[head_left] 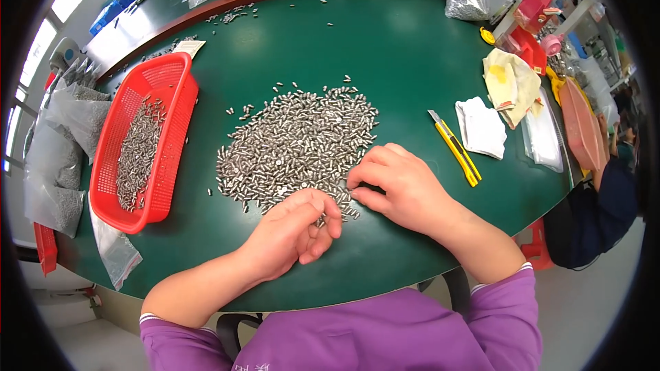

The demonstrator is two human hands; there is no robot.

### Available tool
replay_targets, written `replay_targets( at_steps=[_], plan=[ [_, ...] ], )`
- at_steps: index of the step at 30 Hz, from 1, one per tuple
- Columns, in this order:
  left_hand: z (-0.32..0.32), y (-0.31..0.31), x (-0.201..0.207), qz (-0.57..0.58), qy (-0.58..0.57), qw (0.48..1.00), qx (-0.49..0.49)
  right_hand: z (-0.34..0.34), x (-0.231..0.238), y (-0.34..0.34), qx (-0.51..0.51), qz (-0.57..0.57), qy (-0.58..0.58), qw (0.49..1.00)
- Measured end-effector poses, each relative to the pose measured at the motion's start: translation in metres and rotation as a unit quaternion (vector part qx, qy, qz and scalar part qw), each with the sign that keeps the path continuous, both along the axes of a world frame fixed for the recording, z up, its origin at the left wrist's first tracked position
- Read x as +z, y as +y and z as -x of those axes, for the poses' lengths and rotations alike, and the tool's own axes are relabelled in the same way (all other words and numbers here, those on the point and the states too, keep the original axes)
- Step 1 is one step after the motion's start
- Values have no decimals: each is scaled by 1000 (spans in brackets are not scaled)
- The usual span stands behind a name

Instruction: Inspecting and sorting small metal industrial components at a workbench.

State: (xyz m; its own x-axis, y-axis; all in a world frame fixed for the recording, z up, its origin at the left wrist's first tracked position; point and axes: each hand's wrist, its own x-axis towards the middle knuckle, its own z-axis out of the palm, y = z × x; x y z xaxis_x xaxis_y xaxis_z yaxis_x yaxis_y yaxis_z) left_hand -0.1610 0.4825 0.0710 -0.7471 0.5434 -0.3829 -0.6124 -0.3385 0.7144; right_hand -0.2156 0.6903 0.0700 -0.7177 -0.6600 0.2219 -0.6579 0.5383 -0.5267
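A broad heap of small silvery metal pins [295, 141], short and cylindrical, lies in the middle of the green table. Over the heap's near edge, my left hand [295, 230] is turned partly palm up with its fingers curled in. A few pins show beside those fingers, but what lies inside the hand is hidden. At the heap's right edge is my right hand [397, 182], thumb and forefinger brought close together against the pins. Whatever is between its fingertips is too small to make out.
Left of the heap stands a red perforated basket [180, 120] with more pins, beside clear bags [55, 158] of small parts. To the right lie a yellow box cutter [456, 148], a white cloth [480, 127] and a stained cream cloth [511, 86]. A seated person [595, 213] is at far right.
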Motion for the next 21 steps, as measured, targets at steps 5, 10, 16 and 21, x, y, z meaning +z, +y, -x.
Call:
replay_targets(
  at_steps=[5, 10, 16, 21],
  plan=[
    [-2, 2, 2, 23, -7, 1000, 17, -4, -2, -3, -12, -4, 54, 998],
    [-2, 2, 1, 8, -7, 1000, 7, -4, -6, 0, 0, 7, 51, 999],
    [-2, 2, 1, 4, -11, 1000, 19, -6, -10, -4, -4, -4, 58, 998],
    [-3, 0, -1, -14, 3, 1000, 26, -7, -3, -5, 46, 96, 17, 994]
  ],
)
